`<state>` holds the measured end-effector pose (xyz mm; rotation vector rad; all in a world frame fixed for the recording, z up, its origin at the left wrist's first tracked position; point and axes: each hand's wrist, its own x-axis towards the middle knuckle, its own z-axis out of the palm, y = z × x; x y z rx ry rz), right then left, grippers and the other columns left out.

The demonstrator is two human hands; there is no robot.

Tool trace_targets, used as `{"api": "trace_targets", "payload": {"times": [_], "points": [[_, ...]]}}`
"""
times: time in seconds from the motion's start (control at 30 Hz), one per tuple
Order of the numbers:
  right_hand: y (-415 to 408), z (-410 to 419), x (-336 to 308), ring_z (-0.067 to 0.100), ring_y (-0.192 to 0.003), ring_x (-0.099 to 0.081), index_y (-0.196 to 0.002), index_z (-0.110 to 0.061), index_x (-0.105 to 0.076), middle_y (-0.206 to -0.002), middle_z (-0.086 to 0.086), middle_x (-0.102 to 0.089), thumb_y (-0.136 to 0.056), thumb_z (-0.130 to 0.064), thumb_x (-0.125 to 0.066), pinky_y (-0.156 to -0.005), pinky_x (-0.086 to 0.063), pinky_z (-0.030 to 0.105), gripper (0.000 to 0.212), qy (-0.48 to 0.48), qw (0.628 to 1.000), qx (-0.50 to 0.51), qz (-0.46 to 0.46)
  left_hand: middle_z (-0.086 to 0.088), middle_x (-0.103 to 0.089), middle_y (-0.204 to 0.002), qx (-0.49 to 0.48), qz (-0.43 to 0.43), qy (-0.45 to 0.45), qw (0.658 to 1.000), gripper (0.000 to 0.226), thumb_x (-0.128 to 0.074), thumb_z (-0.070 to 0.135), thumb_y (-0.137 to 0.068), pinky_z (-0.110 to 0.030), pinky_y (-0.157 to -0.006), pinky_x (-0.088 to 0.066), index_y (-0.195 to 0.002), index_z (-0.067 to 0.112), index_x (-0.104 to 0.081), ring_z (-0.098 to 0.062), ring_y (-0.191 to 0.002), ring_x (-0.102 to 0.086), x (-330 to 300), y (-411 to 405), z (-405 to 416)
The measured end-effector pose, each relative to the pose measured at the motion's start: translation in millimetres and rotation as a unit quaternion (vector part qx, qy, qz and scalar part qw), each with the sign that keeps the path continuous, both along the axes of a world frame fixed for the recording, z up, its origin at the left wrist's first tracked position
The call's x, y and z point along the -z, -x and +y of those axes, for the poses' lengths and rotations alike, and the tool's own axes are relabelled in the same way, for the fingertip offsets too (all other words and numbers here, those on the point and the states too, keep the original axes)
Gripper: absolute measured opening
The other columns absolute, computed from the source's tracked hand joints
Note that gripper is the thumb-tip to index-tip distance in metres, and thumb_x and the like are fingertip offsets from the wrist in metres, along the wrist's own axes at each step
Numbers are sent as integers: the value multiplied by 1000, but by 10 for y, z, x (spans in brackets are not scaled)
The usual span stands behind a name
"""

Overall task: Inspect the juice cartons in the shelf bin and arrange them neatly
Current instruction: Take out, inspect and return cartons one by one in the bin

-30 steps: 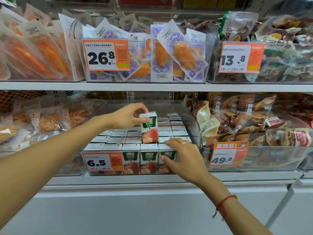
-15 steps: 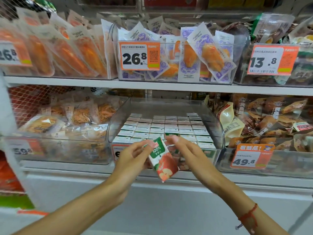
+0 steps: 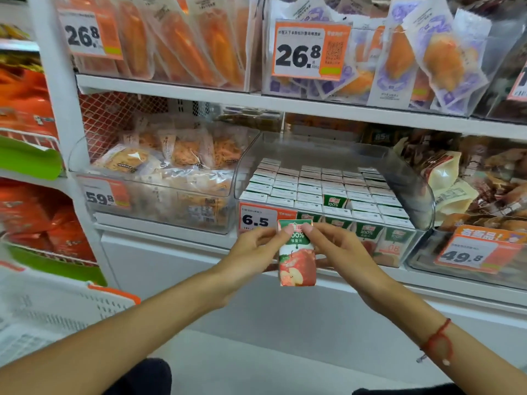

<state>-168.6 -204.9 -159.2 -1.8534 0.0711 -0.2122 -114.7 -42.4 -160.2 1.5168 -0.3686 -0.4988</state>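
Centre frame: left hand (image 3: 251,249) and right hand (image 3: 339,249) both pinch one carton (image 3: 296,259) upright, thumbs on its green top, fingers curled behind. It sits just below the bin (image 3: 422,195), in front of the price tag (image 3: 258,219).

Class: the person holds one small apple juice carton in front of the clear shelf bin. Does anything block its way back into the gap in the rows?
Nothing visible does. The apple juice carton, held by left hand and right hand, is before the clear bin; the gap lies open from above.
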Motion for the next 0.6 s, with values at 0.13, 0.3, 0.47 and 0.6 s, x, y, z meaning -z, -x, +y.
{"api": "trace_targets", "payload": {"times": [0.13,0.3,0.47,0.6], "points": [[-63,48,31,7,-91,-70,-101,-29,-71,-97,-9,-74,-95,-43,-54,-67,-53,13,23,-6,1000,23,15,1,-74,-111,65,15,-20,998,32,-57,34,-97,-20,-82,-57,-124,19,-63,-10,-100,-71,0,-117,104],[-110,-2,14,18,-107,-66,-113,-28,-68,-111,-3,-72,-95,-42,-56,-96,-50,35,26,-18,997,-15,77,4,-77,-98,2,16,24,1000,21,-59,31,-96,-13,-62,-53,-110,19,-68,-6,-82,-73,71,-112,80],[-92,-10,-10,17,-111,-65,-123,-16,-63,-117,4,-71,-91,-21,-67,-99,-52,33,33,-14,983,-89,161,9,-76,-80,-59,17,55,997,13,-60,29,-95,-13,-57,-53,-91,22,-70,-4,-69,-72,137,-142,72],[-87,-36,-23,16,-109,-66,-125,-15,-61,-117,6,-69,-83,-11,-74,-94,-54,29,43,-31,981,-94,168,5,-77,-88,-84,9,56,995,16,-63,33,-93,-14,-60,-55,-97,20,-72,-5,-75,-73,183,-183,67]]}}
